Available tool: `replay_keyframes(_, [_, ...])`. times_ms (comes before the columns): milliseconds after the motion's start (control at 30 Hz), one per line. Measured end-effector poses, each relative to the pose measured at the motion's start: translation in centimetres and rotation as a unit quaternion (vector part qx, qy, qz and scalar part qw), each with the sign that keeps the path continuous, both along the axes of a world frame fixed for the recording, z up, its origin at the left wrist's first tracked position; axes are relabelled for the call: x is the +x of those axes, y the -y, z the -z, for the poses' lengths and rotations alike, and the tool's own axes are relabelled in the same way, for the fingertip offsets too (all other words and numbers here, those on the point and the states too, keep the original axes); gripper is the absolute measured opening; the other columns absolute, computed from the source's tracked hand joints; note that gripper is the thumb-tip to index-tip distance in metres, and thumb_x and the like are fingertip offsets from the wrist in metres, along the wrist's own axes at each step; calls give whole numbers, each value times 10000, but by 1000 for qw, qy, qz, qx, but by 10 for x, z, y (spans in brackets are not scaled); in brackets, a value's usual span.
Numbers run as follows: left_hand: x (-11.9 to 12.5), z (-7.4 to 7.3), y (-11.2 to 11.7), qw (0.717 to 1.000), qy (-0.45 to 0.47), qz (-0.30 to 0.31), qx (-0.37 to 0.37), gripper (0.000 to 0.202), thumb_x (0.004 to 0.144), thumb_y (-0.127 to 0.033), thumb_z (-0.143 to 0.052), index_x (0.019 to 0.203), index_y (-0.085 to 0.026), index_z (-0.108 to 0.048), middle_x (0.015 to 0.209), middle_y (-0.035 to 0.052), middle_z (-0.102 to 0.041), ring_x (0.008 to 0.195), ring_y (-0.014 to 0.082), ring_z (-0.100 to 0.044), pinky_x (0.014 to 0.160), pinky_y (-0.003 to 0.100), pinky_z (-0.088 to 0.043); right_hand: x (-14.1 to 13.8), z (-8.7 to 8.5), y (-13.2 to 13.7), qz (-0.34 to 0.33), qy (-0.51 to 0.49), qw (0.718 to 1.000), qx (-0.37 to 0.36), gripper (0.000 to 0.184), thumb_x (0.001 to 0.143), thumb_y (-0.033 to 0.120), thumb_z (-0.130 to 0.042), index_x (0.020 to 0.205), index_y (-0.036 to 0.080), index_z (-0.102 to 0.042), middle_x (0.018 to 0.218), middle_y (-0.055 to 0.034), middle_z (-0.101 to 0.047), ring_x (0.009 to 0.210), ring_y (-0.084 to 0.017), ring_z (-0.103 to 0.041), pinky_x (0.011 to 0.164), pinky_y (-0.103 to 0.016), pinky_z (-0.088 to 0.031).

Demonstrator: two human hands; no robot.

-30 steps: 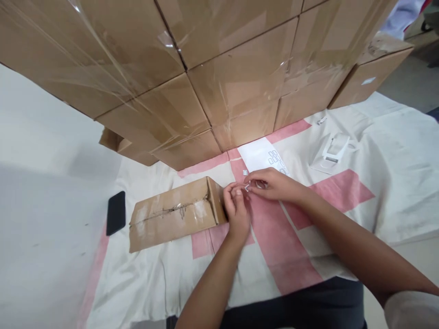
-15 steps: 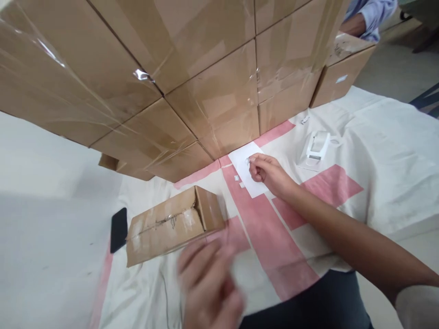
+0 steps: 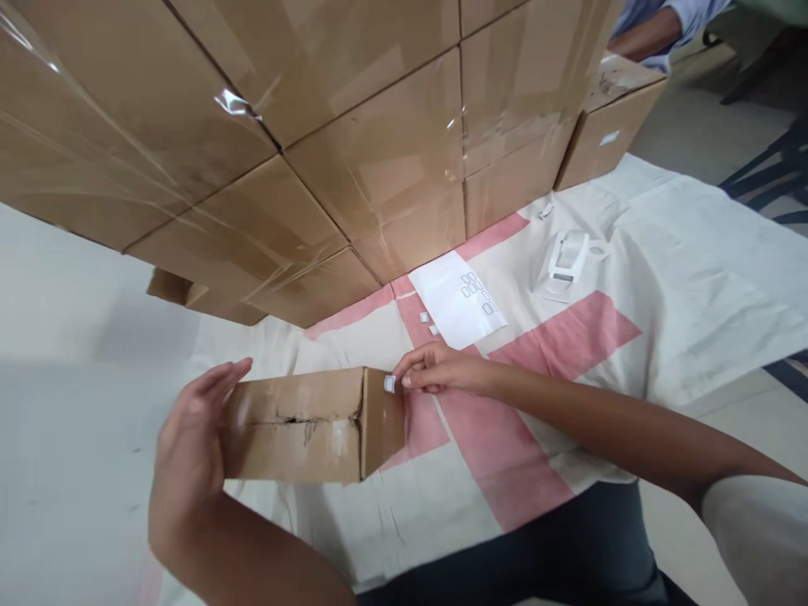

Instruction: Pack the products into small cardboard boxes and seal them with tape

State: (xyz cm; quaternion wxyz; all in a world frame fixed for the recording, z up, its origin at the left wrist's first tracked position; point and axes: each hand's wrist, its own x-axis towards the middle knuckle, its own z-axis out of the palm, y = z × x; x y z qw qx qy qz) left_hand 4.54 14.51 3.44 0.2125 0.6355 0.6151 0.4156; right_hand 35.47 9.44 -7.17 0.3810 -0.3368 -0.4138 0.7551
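A taped cardboard box [image 3: 296, 429] lies on the cloth in front of me. My left hand [image 3: 193, 438] rests against its left end, fingers stretched out and not wrapped round it. At the opposite end, my right hand [image 3: 433, 369] pinches a small white sticker [image 3: 390, 384] with a dark outline, held at the upper part of the box's end face. Whether the sticker is fully stuck there I cannot tell. Behind that hand lies a white sticker sheet [image 3: 454, 299] with several outlined labels on its right part. Two loose stickers [image 3: 424, 318] lie beside the sheet.
Stacked, taped cartons [image 3: 391, 168] form a wall along the back. A white tape dispenser [image 3: 566, 257] stands to the right on the pale cloth [image 3: 682, 252] with red patches. Another person's arm [image 3: 647, 35] reaches over a labelled carton [image 3: 609, 139] at the far right.
My right hand has moved from the sheet to the box's right end with the sticker. My left hand has gone left to the other end, and the box has turned slightly. The phone is now hidden.
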Motion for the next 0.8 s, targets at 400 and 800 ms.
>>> replay_keyframes(400, [-1, 12, 4, 997, -67, 40, -27, 214, 876, -429, -676, 826, -230, -616, 1107, -124, -745, 1102, 219, -675, 963, 517, -494, -28, 9, 18, 9, 14, 1000, -4, 302, 646, 404, -894, 762, 173, -739, 687, 10, -689, 612, -93, -559, 602, -233, -401])
replay_keyframes(800, [-5, 7, 6, 986, -146, 71, -31, 348, 980, -426, -458, 712, -213, -521, 1150, 1, -729, 1092, 206, -641, 916, 355, -457, -39, 13, 24, 58, 44, 997, -9, 332, 687, 446, -866, 772, 163, -714, 672, 12, -680, 590, -86, -537, 567, -225, -369])
